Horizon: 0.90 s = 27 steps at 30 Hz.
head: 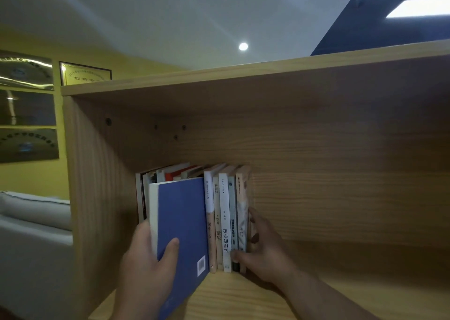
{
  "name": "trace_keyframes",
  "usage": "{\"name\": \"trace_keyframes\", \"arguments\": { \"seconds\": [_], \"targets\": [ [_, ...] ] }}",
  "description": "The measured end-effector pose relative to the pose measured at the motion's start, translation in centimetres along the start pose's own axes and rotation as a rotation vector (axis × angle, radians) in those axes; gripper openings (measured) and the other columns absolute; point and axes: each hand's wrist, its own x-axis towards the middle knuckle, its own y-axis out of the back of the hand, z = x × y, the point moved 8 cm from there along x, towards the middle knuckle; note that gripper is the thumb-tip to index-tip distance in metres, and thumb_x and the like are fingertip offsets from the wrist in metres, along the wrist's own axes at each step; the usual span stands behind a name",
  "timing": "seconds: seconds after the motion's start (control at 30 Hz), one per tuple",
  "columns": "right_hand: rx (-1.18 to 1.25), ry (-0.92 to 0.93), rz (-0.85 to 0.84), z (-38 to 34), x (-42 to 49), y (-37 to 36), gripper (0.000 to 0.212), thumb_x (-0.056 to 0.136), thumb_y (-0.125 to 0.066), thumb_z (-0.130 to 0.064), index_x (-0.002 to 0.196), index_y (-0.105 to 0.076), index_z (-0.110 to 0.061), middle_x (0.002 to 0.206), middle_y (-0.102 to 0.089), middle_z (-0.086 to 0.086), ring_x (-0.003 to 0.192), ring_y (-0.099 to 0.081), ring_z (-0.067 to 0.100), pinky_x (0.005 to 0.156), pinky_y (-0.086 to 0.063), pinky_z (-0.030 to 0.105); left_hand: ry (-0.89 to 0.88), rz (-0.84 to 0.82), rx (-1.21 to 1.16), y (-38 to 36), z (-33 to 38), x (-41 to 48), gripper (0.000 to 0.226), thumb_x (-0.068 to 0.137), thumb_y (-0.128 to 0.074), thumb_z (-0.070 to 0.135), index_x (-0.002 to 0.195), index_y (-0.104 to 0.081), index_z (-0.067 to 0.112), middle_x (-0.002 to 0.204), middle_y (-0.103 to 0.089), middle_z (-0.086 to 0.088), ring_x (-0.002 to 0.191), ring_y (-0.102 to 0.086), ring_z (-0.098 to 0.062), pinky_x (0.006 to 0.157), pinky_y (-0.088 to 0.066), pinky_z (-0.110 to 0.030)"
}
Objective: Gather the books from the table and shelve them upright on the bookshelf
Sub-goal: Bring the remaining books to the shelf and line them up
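Observation:
A blue-covered book (182,224) stands tilted at the front of the wooden bookshelf (316,163), and my left hand (148,263) grips its lower edge, thumb on the cover. To its right several pale books (225,222) stand upright with spines facing me. My right hand (263,249) holds the right end of that row, thumb on the spines and fingers against the outermost book. Behind the blue book more books (170,173) lean against the shelf's left wall. The table is not in view.
The shelf board (243,297) extends bare to the right of the books. Left of the bookshelf a grey sofa (34,212) stands under framed plaques (26,105) on a yellow wall.

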Motion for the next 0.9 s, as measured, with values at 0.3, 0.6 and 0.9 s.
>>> {"name": "trace_keyframes", "arguments": {
  "seconds": [0.3, 0.6, 0.9],
  "targets": [
    [-0.167, 0.063, -0.074, -0.5, 0.0, -1.8, 0.099, 0.077, -0.064, -0.062, 0.158, -0.009, -0.043, 0.158, -0.031, -0.017, 0.136, -0.046, 0.008, 0.112, -0.046, 0.037, 0.023, 0.111, -0.293, 5.4, -2.1, -0.7, 0.041, 0.087, -0.064, -0.012, 0.098, -0.059, 0.028, 0.09, -0.069, 0.009, 0.089, -0.065, -0.019, 0.075, -0.046, -0.034],
    [0.215, -0.097, -0.005, 0.4, 0.0, -0.5, 0.028, 0.092, -0.069, -0.039, 0.116, -0.063, -0.052, 0.126, -0.065, -0.013, 0.113, -0.064, 0.016, 0.097, -0.057, 0.041, 0.279, -0.122, -0.608, 0.4, -3.0, -0.3, 0.035, 0.093, -0.06, 0.002, 0.104, -0.063, 0.034, 0.092, -0.079, 0.005, 0.085, -0.075, -0.023, 0.072, -0.057, -0.043],
    [0.994, -0.398, -0.26, -0.9, -2.1, -1.0, 0.049, 0.078, -0.082, -0.023, 0.123, -0.068, -0.01, 0.117, -0.074, 0.02, 0.114, -0.068, 0.041, 0.108, -0.046, 0.06, 0.501, -0.406, -0.809, -8.2, -3.1, -0.7, 0.03, 0.091, -0.058, 0.004, 0.118, -0.064, 0.016, 0.104, -0.077, -0.015, 0.085, -0.077, -0.031, 0.067, -0.063, -0.045]
  ]
}}
